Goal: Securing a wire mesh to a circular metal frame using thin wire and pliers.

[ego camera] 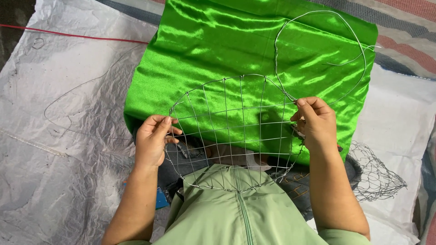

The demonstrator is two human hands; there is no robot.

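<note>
Left hand (152, 138) and right hand (315, 122) each pinch opposite rims of the round wire grid (236, 136) at frame centre. It lies over the green satin cloth (236, 41); a loose wire loop (359, 43) rises upper right.

The person wears a pale sage-green top (236, 213) with a darker green zip running down its middle. Both forearms are bare; the sleeves look short, ending near the frame's lower edge. No rings, watch or gloves show on the left hand (152, 140) or right hand (318, 124).
</note>
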